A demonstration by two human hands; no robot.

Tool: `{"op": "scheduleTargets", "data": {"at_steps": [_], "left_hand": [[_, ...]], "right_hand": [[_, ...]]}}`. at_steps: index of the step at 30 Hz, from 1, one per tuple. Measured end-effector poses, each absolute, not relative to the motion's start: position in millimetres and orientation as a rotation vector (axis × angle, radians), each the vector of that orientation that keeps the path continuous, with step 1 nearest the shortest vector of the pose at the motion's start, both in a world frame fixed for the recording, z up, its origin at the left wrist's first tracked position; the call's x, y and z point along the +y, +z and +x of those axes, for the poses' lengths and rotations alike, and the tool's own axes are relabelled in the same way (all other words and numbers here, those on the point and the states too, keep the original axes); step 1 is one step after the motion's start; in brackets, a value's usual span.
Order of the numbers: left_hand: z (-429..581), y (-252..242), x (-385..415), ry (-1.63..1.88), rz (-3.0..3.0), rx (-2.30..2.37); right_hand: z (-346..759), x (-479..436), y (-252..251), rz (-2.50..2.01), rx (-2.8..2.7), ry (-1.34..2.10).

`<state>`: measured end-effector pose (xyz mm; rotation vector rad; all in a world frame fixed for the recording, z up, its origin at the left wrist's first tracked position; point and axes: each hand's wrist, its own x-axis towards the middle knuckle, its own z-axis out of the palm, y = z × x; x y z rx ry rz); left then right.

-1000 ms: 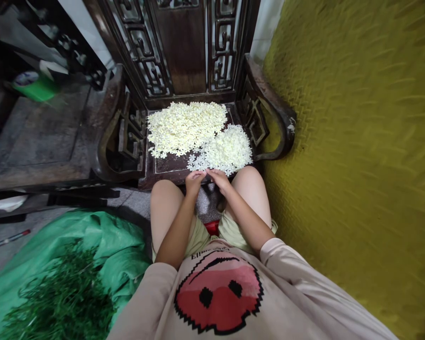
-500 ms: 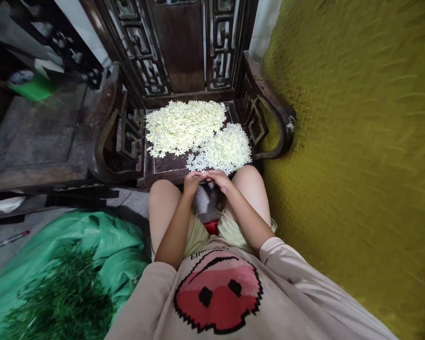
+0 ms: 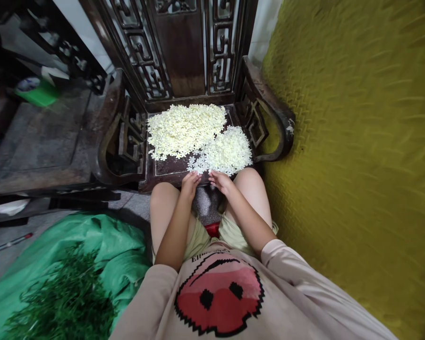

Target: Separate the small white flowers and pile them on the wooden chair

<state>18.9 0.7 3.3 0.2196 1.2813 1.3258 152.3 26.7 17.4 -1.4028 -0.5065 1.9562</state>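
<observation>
A heap of cream-yellow flower pieces (image 3: pixel 186 130) covers the back and left of the dark wooden chair seat (image 3: pixel 170 166). Against its right side lies a heap of whiter flower pieces (image 3: pixel 230 150), with loose ones scattered toward the seat's front edge. My left hand (image 3: pixel 190 184) is at that edge, fingers drawn together by the loose white pieces; what it holds, if anything, is too small to make out. A short gap to the right, my right hand (image 3: pixel 220 180) pinches what looks like a small white flower piece between thumb and fingertips.
Curved chair arms (image 3: pixel 285 134) flank the seat, and a carved backrest (image 3: pixel 187 52) rises behind. To the right stands a yellow textured wall (image 3: pixel 354 156). A green container (image 3: pixel 38 92) rests on the dark side table (image 3: pixel 31 146). Green sacking (image 3: pixel 123 245) with leafy stems (image 3: pixel 67 297) lies at lower left.
My hands were together at the fingertips over the seat's front edge and are now apart, the left slightly left and the right slightly right. The view has shifted a little.
</observation>
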Motion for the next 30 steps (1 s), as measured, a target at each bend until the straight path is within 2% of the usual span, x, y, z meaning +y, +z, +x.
{"op": "scheduleTargets", "data": {"at_steps": [4,9,14,22,30], "left_hand": [[16,-7,4,1.373,0.097,1.447],[20,-30,10,1.360,0.028,1.714],[26,-50,17,1.363,0.234,1.899],[24,-62,18,1.308,0.365,1.989],[20,-53,12,1.242,0.939,2.234]], "right_hand": [[154,33,9,-1.506,-0.507,1.781],[147,45,-15,-1.637,-0.902,1.441],[137,45,-36,-1.728,-1.214,1.237],[131,39,-43,-1.726,-1.479,1.025],[141,34,-40,-1.739,-1.716,0.657]]}}
